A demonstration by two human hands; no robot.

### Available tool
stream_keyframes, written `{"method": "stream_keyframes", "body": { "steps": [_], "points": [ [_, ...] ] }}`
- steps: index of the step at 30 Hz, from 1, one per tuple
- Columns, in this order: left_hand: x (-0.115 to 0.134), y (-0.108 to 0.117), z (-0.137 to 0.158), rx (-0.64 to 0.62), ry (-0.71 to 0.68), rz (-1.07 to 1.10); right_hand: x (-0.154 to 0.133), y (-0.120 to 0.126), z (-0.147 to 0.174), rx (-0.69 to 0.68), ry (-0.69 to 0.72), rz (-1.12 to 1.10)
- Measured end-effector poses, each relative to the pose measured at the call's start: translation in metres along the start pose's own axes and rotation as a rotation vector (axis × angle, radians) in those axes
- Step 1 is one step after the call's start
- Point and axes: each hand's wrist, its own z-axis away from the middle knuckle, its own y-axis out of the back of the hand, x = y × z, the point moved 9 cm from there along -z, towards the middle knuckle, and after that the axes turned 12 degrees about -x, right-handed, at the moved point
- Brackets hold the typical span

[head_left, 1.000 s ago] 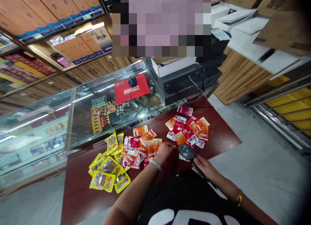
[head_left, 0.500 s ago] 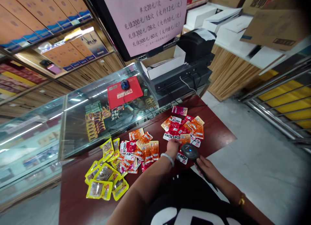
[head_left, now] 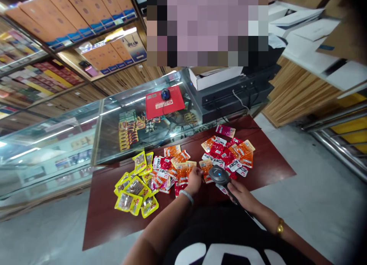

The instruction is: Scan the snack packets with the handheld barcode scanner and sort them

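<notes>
My left hand (head_left: 195,178) has drawn back from the far red-and-orange snack packets (head_left: 229,152) on the dark red counter (head_left: 266,165), now pinching an orange packet (head_left: 205,169) beneath the black handheld barcode scanner (head_left: 219,176) gripped in my right hand (head_left: 242,194).

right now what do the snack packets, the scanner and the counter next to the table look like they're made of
Snack packets: glossy plastic film, likely; they glint and crinkle, with clear windows on the yellow ones.
Scanner in the right hand: dark moulded plastic, fairly matte, with a small blue light.
Counter: glass panes in pale metal-looking frames; it reflects lights and shows goods inside.
Table: smooth reddish-brown surface, possibly laminate.
</notes>
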Motion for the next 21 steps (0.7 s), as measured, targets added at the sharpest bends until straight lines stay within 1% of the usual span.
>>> {"method": "stream_keyframes", "body": {
  "steps": [4, 7, 9, 10, 12, 13, 15, 16, 17, 18, 21],
  "points": [
    [-0.005, 0.014, 0.009, 0.03, 0.017, -0.075, -0.007, -0.019, -0.015, -0.087, 0.015, 0.016],
    [-0.007, 0.024, 0.014, 0.052, 0.029, -0.118, -0.011, -0.028, -0.023, -0.13, 0.015, 0.033],
    [-0.011, 0.039, 0.02, 0.077, 0.043, -0.104, -0.011, -0.03, -0.025, -0.144, 0.016, 0.059],
    [-0.014, 0.049, 0.025, 0.101, 0.053, -0.104, -0.01, -0.03, -0.026, -0.15, 0.016, 0.069],
    [-0.016, 0.08, 0.038, 0.2, 0.04, -0.152, -0.006, -0.03, -0.026, -0.158, 0.017, 0.079],
    [-0.014, 0.098, 0.047, 0.286, 0.018, -0.209, -0.003, -0.03, -0.026, -0.158, 0.016, 0.079],
    [0.002, 0.129, 0.065, 0.486, -0.079, -0.396, 0.006, -0.027, -0.024, -0.147, 0.011, 0.072],
    [0.013, 0.135, 0.071, 0.55, -0.128, -0.495, 0.01, -0.025, -0.022, -0.133, 0.007, 0.067],
    [0.022, 0.133, 0.073, 0.569, -0.17, -0.582, 0.014, -0.023, -0.02, -0.116, 0.001, 0.06],
    [0.032, 0.125, 0.071, 0.551, -0.201, -0.652, 0.017, -0.021, -0.017, -0.097, -0.008, 0.05],
    [0.06, 0.079, 0.051, 0.436, -0.264, -0.771, 0.022, -0.013, -0.01, -0.042, -0.021, 0.03]
  ]
}}
